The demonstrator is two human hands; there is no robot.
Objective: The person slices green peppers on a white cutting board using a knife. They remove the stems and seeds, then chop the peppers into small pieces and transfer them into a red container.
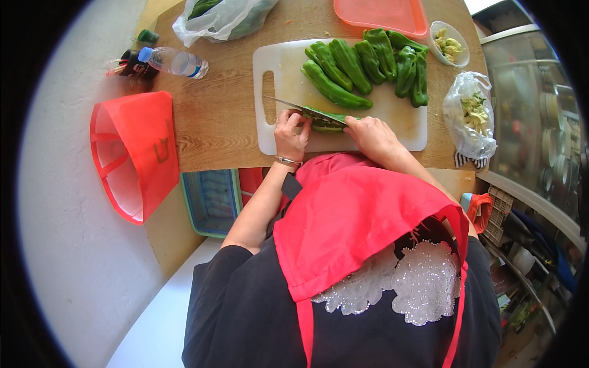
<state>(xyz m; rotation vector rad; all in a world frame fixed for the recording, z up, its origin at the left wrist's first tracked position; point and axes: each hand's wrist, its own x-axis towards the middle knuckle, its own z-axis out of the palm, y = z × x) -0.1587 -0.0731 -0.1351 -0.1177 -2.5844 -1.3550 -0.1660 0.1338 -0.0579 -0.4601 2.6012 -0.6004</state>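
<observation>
My right hand (373, 134) grips the handle end of a kitchen knife (294, 105), whose blade points to the upper left. Under the blade lies a green pepper (327, 126), cut open lengthwise, near the front of a white plastic cutting board (395, 129). With bent fingers, my left hand (291, 132) pinches the left end of this pepper; the fingertips partly hide it. Several whole green peppers (352, 64) without visible stems rest behind on the same board, side by side.
An orange-red plastic tray (382, 16) sits at the back. To the right stand a bowl of pepper scraps (448, 46) and a clear plastic bag with scraps (471, 115). Leftward are a water bottle (177, 62), a red bag (156, 152) and a white plastic bag (225, 20) holding green vegetables.
</observation>
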